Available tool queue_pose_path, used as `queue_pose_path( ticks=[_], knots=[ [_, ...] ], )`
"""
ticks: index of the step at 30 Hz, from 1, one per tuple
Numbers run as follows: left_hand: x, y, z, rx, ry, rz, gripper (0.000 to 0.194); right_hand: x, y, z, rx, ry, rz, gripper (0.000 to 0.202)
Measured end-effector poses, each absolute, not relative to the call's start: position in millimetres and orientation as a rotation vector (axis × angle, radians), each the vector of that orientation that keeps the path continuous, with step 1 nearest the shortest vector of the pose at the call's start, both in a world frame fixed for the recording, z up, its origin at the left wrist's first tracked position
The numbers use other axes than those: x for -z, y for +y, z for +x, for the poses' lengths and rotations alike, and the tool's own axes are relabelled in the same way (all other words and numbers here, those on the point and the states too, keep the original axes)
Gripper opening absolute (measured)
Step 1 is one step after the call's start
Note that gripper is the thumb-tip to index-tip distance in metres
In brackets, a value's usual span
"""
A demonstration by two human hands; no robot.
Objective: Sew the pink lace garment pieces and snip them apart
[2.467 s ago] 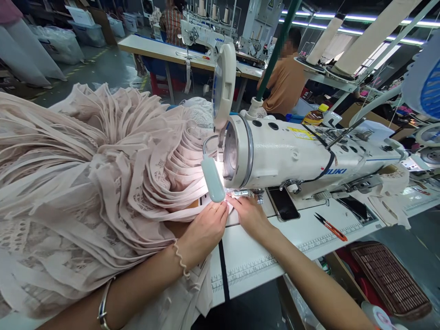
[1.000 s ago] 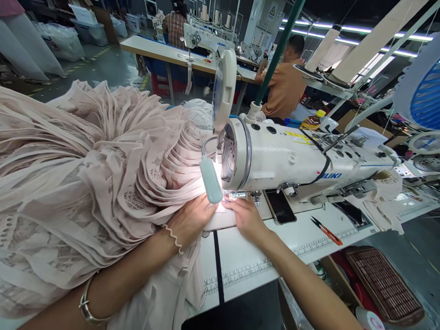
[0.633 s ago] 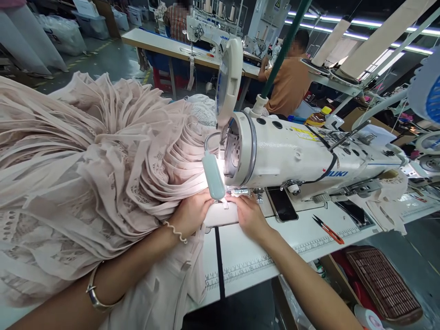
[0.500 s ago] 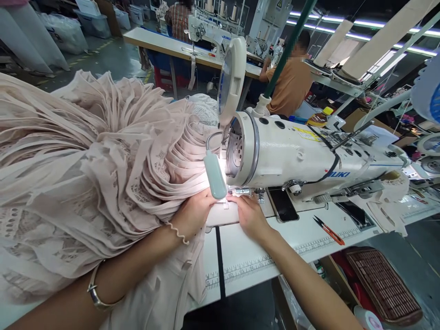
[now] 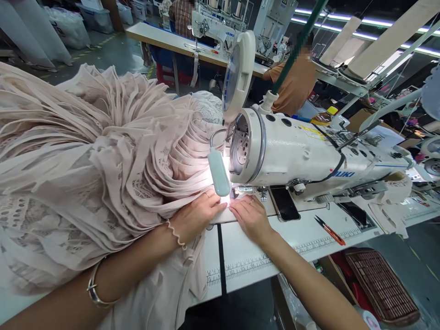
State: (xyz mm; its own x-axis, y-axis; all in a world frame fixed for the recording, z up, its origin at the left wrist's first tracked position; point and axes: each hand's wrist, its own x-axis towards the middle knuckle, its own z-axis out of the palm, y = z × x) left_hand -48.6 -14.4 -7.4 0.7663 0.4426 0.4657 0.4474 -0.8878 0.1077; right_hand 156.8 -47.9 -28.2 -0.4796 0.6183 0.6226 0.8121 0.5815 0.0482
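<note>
Pinched in left hand (image 5: pixel 197 213) and right hand (image 5: pixel 252 219), as far as glare shows: pale cloth (image 5: pixel 225 200), just below an obstructing lamp (image 5: pixel 219 173). Probably light, limp; best held flat by its edges. Leftward, a garment heap (image 5: pixel 120 158); rightward, snips (image 5: pixel 330 230); behind, sewing machine (image 5: pixel 287 153); farther, a person (image 5: pixel 297 85).

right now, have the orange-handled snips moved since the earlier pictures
No. The orange-handled snips lie at the same spot beside the printed ruler; only the camera's view has shifted slightly.
</note>
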Motion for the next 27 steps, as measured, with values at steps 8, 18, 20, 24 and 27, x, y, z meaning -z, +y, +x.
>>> queue_pose_path(
  ticks=[8,18,20,24,27],
  knots=[
    [6.6,-17.6,-46.1,0.543,-0.671,-2.819,0.026,26.2,-48.4,152.4,0.421,-2.296,-1.225,0.022],
    [3.0,-19.0,-46.5,0.406,-0.682,-2.782,0.027,29.9,-44.6,140.5,0.454,-2.153,-1.278,0.027],
    [2.8,-19.5,-45.7,0.377,-0.688,-2.780,0.025,29.4,-42.8,140.9,0.312,-2.050,-1.290,0.023],
    [3.3,-20.0,-45.9,0.418,-0.701,-2.791,0.025,26.4,-43.2,144.2,0.120,-1.958,-1.307,0.018],
    [4.1,-19.2,-47.3,0.639,-0.783,-2.837,0.027,26.0,-45.5,145.1,0.167,-1.990,-1.276,0.019]
  ],
)
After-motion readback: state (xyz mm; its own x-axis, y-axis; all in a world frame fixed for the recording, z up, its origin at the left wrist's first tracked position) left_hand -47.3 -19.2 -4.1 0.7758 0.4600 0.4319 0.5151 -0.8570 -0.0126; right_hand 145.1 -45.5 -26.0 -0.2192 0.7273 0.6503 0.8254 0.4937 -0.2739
